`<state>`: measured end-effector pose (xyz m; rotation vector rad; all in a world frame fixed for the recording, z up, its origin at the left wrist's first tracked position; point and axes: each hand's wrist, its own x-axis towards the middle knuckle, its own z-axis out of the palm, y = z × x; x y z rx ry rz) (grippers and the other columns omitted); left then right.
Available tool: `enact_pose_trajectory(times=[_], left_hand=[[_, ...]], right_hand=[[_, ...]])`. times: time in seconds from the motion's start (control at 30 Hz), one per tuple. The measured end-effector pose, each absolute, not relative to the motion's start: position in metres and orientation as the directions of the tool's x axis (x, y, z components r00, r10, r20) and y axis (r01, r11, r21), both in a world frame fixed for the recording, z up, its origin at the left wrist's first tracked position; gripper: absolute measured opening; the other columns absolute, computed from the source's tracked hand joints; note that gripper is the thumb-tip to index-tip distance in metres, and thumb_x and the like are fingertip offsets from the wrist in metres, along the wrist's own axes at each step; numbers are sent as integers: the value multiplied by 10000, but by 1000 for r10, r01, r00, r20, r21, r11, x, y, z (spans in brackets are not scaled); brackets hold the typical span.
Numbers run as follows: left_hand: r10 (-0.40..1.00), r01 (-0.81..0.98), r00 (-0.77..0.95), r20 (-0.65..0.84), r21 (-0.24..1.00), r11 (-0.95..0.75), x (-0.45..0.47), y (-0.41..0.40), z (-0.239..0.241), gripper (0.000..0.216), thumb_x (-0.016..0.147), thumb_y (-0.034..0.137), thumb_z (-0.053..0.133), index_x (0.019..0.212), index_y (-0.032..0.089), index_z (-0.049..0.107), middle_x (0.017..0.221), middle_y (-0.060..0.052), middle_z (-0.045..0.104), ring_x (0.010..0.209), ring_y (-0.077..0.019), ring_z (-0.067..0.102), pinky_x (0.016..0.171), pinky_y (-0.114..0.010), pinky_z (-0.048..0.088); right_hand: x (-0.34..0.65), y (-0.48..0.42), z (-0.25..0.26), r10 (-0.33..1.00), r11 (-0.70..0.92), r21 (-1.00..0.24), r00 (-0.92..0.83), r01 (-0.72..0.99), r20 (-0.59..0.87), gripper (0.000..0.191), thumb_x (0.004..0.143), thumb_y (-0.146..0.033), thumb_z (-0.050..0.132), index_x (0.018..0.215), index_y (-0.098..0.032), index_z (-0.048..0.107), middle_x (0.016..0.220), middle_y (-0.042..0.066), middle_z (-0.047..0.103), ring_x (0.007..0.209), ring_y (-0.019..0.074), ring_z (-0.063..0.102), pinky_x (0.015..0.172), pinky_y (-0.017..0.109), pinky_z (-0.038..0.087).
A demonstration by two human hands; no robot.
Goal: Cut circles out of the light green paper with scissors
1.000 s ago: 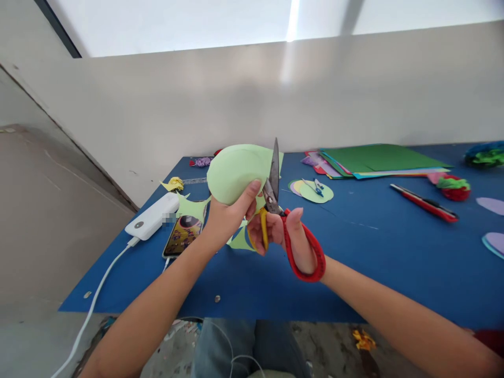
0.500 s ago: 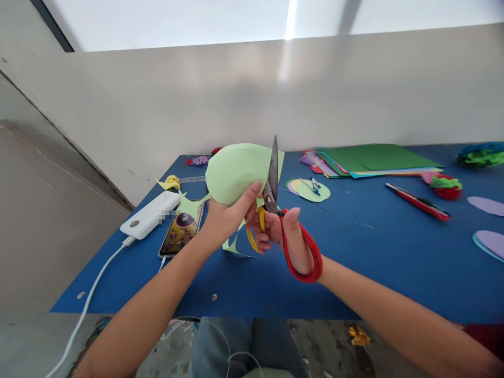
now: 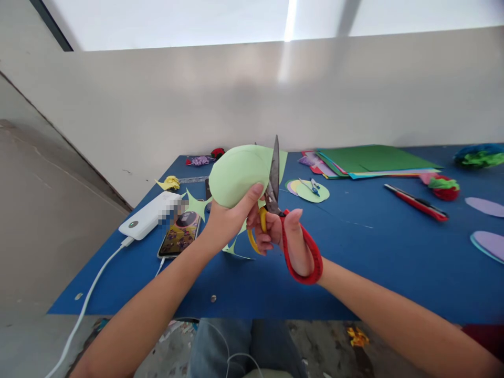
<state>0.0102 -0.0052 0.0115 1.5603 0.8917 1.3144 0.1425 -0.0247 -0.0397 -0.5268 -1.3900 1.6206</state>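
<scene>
My left hand [image 3: 232, 215] pinches a pale green sheet of paper [image 3: 238, 173], its left side cut to a rounded edge and its right side still angular. In my right hand [image 3: 281, 228] is a pair of scissors [image 3: 272, 197] with one red and one yellow handle. The thumb passes through the red loop, while fingers curl at the yellow one. The blades point up and stand at the paper's right part; the lower blade is mostly hidden behind the sheet. Pale green offcuts [image 3: 197, 203] show beside and below my left hand.
A white power bank [image 3: 147, 215] with a cable and a phone [image 3: 180, 236] lie at left on the blue table [image 3: 354, 273]. Paper ovals with a compass [image 3: 314, 189], stacked coloured sheets [image 3: 374, 157], a red cutter knife [image 3: 417, 202] and crepe-paper balls [image 3: 444, 187] lie at right.
The green paper and my left hand have shifted slightly right. An offcut that touched the paper's left side now appears lower and more apart. The scissors look almost the same.
</scene>
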Motion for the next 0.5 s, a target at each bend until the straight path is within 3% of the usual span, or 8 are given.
enact_pose_trajectory(times=[0.2, 0.4, 0.5], left_hand=[[924, 1, 189, 332, 941, -339, 10, -8, 12, 513, 887, 450, 565, 473, 175, 435, 416, 24, 426, 411, -91, 483, 474, -244, 431], [927, -41, 202, 317, 948, -316, 7, -6, 15, 330, 863, 437, 608, 668, 180, 538, 420, 60, 428, 371, -87, 442, 415, -236, 405], [922, -14, 199, 331, 942, -335, 5, -5, 15, 326, 859, 439, 612, 675, 178, 548, 420, 59, 430, 380, -83, 434, 418, -232, 404]], right_hand=[[142, -25, -38, 845, 57, -937, -484, -344, 229, 748, 705, -900, 197, 799, -208, 464, 641, -50, 278, 525, 101, 271, 505, 262, 303], [143, -24, -39, 840, 51, -937, -492, -346, 228, 752, 716, -894, 206, 805, -201, 484, 629, -54, 271, 501, 93, 272, 480, 254, 308], [143, -25, -38, 836, 54, -935, -497, -349, 234, 758, 729, -885, 186, 816, -195, 487, 636, -54, 269, 501, 90, 269, 485, 256, 311]])
